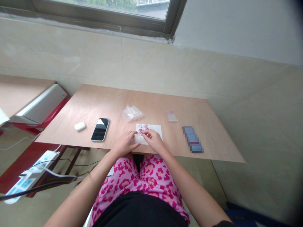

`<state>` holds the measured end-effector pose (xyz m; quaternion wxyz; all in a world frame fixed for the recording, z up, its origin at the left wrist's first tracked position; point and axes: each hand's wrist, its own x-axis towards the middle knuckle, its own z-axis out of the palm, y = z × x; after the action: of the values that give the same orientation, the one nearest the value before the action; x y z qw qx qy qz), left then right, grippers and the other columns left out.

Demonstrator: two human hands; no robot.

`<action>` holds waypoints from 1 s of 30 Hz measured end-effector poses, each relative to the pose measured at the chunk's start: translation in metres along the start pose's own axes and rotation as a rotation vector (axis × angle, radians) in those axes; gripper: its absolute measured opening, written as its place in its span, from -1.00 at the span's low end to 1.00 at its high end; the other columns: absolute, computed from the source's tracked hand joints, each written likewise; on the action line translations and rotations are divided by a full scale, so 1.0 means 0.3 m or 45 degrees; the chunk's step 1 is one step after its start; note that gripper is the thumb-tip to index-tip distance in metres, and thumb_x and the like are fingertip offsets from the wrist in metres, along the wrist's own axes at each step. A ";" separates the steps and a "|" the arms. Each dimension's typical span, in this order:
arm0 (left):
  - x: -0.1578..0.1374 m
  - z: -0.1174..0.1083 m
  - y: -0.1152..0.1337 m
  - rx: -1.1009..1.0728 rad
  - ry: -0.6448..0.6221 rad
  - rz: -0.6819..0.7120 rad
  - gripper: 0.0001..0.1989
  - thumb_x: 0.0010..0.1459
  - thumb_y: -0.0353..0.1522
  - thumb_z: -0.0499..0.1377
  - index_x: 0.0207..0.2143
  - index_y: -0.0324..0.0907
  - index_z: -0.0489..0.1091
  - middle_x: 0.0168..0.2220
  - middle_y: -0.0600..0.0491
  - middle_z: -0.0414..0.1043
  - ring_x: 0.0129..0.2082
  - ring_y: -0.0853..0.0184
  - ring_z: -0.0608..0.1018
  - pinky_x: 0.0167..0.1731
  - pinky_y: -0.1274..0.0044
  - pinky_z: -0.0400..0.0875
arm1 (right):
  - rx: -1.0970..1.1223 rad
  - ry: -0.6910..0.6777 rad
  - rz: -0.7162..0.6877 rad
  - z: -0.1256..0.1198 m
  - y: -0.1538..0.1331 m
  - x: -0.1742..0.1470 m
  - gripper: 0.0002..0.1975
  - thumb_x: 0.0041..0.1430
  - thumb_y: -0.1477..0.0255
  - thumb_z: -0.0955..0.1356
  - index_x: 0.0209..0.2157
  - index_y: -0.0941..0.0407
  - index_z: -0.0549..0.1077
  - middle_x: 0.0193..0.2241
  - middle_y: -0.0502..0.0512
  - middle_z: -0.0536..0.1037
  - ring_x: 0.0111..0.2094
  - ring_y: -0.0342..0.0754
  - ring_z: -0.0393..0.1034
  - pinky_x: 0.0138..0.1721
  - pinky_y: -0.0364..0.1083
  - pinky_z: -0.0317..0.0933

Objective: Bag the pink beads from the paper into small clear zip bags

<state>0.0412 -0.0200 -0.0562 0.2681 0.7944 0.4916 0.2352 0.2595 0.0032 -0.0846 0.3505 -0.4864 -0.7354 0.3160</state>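
Observation:
A white sheet of paper (pixel 155 128) lies near the front edge of the table, with a small heap of pinkish-red beads (pixel 142 130) on it. My left hand (pixel 126 142) rests at the sheet's left side, its fingers closed on a thin red string (pixel 140 137) that curves over the paper. Just right of the beads, my right hand (pixel 153 139) has thumb and fingertips pinched together close to the string. Whatever sits in that pinch is too small to make out.
Behind the paper lie clear plastic bags (pixel 132 113) and a small flat packet (pixel 171 116). Left are a phone (pixel 100 129) and a white case (pixel 80 126); right is a pixelated phone-shaped object (pixel 193 139). A power strip (pixel 32 176) with cables hangs beyond the table (pixel 113 97) at lower left.

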 end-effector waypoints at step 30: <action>-0.002 0.014 -0.009 -0.046 0.044 0.032 -0.51 0.22 -0.19 0.27 0.15 -0.10 0.29 -0.06 -0.07 0.46 -0.08 0.09 0.54 -0.08 0.30 0.44 | 0.196 -0.062 0.024 0.013 -0.036 0.010 -0.81 0.33 0.31 0.36 -0.24 0.08 0.60 -0.28 0.06 0.62 -0.30 -0.05 0.48 -0.24 -0.11 0.32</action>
<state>0.0417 -0.0203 -0.0612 0.2708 0.7914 0.4818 0.2612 0.2500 0.0018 -0.0774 0.3658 -0.4571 -0.7126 0.3865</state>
